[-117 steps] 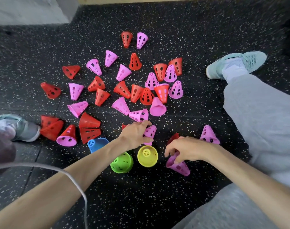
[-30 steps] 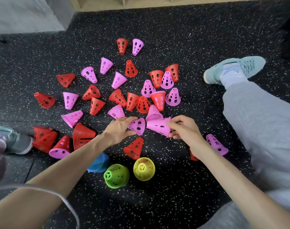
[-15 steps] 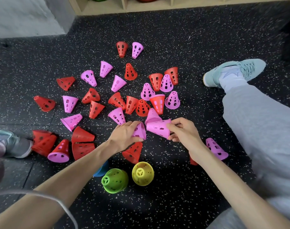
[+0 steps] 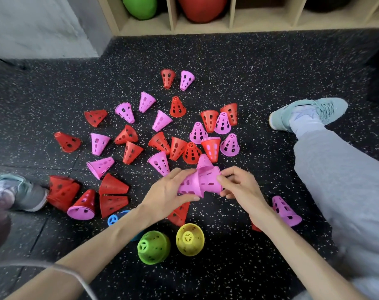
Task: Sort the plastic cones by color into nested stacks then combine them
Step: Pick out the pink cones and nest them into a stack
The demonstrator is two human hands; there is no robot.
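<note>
1. While both hands meet over the speckled floor (image 4: 249,267), the left hand (image 4: 164,191) curls its fingers round a pink cone (image 4: 189,184), thumb underneath.
2. The right hand (image 4: 240,185) pinches the wide rim of a pink stack (image 4: 210,179) lying sideways, its narrow end pushed into the left hand's cone.
3. Beyond both hands, red and pink cones lie scattered, some upright, some tipped; a red cone with pink inside it (image 4: 211,147) stands rim-up just past the fingertips.
4. Below the left wrist a red cone (image 4: 179,214) lies tipped.
5. Nearer the body, between the forearms, stand a green cone (image 4: 154,246) and a yellow cone (image 4: 189,239); a blue cone (image 4: 115,218) peeks from under the left forearm.
6. Right of the right wrist a pink cone by the leg (image 4: 285,211) rests on the floor.
</note>
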